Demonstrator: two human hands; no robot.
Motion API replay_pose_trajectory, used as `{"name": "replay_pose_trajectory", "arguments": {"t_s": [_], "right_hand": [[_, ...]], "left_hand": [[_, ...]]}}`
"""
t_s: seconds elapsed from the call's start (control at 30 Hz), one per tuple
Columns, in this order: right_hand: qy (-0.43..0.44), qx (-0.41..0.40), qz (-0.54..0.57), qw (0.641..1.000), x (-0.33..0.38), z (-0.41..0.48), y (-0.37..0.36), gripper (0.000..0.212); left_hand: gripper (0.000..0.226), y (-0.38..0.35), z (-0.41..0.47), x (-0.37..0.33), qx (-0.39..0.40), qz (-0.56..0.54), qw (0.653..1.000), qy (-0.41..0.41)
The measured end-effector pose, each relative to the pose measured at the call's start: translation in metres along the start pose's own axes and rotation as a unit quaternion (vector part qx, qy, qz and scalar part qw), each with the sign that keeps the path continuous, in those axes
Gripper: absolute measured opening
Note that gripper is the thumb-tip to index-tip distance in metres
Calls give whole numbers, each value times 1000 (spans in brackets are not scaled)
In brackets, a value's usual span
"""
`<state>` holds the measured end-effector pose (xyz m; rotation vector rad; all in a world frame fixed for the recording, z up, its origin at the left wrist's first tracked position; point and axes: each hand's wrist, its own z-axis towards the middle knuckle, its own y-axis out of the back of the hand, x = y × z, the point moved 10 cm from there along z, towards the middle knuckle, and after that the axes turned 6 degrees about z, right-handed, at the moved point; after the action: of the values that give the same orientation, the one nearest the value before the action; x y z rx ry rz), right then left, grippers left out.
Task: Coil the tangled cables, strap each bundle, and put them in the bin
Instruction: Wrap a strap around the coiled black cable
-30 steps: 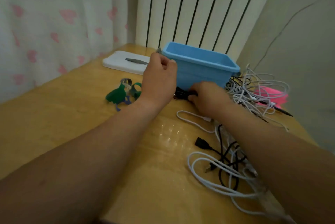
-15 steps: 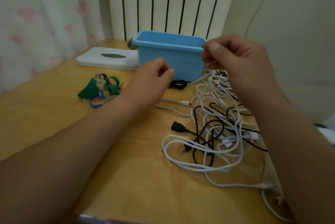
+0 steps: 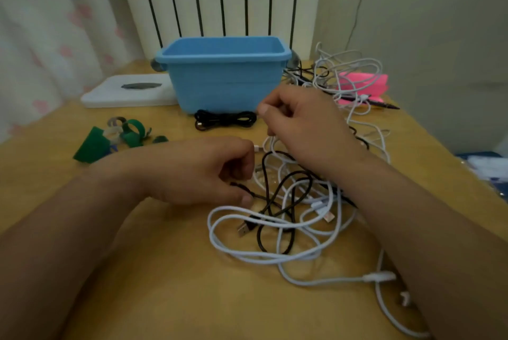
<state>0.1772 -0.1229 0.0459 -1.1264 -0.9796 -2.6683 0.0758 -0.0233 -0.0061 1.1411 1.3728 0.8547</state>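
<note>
Now | left hand [image 3: 198, 172] pinches black cable [image 3: 263, 172] | right hand [image 3: 305, 130] pinches white cable [image 3: 270, 144]

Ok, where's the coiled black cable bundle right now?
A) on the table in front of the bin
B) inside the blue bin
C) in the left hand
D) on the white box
A: the coiled black cable bundle lies on the table just before the blue bin; the left hand and right hand grip the loose tangle.

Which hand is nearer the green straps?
Left. The left hand, pinching a black cable, sits just right of the green straps; the right hand, holding a white cable, is farther right.
</note>
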Motion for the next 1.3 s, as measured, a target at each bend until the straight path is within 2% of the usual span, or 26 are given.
{"name": "replay_pose_trajectory", "arguments": {"t_s": [0.1,0.2,0.27,0.37,0.43,0.5,0.53,0.6,0.8,0.9,1.0,1.03,1.1,1.2,1.27,1.3], "right_hand": [[15,1,3,1000,5,-3,-4,13],[-3,43,14,999,1,-7,-15,12],[-31,95,-22,995,-9,-9,-25,17],[-50,136,-66,987,-19,-12,-35,25],[-50,140,-74,986,-19,-12,-37,24],[-47,131,-69,988,-16,-11,-37,14],[-44,122,-58,990,-14,-10,-36,10],[-35,103,-36,993,-9,-9,-34,12],[-41,28,40,998,-6,-6,-20,13],[-42,14,57,997,-8,-7,-18,12],[-20,6,19,1000,-4,-7,-17,11],[-15,4,11,1000,-3,-7,-17,9],[-11,9,3,1000,-2,-7,-18,7],[-21,55,-38,998,-5,-8,-29,9],[-24,85,-76,993,-6,-9,-34,17],[-18,89,-84,992,-4,-9,-35,20]], "left_hand": [[17,2,0,-3,-16,29,999,-11],[13,31,-6,18,-141,1,989,45],[13,59,-20,44,-269,-36,957,108],[10,84,-44,75,-420,-130,883,162],[6,90,-56,84,-489,-175,836,178],[17,92,-64,88,-527,-180,809,187],[22,93,-65,90,-529,-174,808,191],[26,90,-58,89,-502,-165,827,192],[20,56,-14,47,-297,-172,933,107],[15,46,-6,25,-260,-205,942,47],[13,39,-3,17,-246,-280,927,32],[6,38,-3,17,-250,-312,916,39],[19,41,-6,26,-282,-381,879,60],[48,55,-18,55,-377,-501,773,98],[47,63,-29,73,-427,-556,706,99],[44,65,-31,77,-438,-564,693,96]]}}
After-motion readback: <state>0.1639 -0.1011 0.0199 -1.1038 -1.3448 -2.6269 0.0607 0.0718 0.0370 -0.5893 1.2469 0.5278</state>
